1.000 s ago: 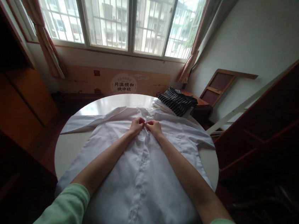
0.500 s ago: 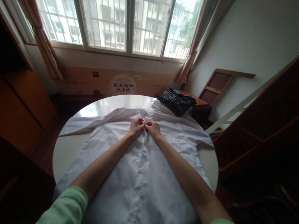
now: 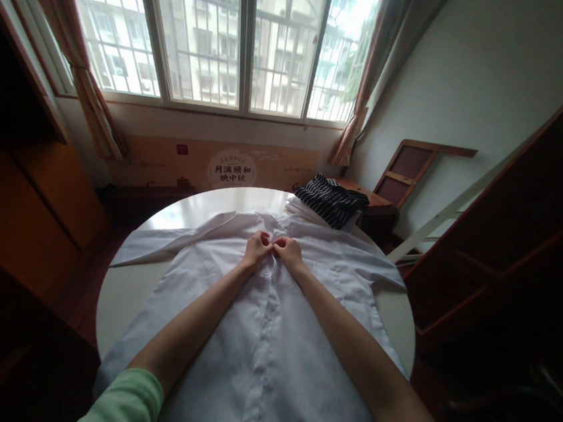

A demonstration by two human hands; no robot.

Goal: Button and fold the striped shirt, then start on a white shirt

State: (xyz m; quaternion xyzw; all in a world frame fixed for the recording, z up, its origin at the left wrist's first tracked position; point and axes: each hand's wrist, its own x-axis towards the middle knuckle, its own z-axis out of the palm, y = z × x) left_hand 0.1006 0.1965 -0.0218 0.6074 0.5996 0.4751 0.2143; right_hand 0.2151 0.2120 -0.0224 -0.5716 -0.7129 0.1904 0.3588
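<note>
A white long-sleeved shirt (image 3: 228,339) lies spread out over a round white table (image 3: 124,295), its front placket running down the middle and its sleeves reaching to both sides. Near the collar, my left hand (image 3: 258,247) pinches the shirt's front at the placket. My right hand (image 3: 287,252) pinches the same spot from the other side, and the fingertips of both hands meet. Any button between the fingers is too small to make out.
Black-and-white striped cloth (image 3: 330,199) rests on folded white cloth (image 3: 306,211) at the table's far right edge. Behind it stands a wooden chair (image 3: 406,170). A ladder (image 3: 436,220) leans at the right, and a window (image 3: 204,35) is ahead.
The view has tilted slightly, so everything sits a little lower in the picture. Both hands stay pinched at the same place on the placket, with only a slight shift of the fingers.
</note>
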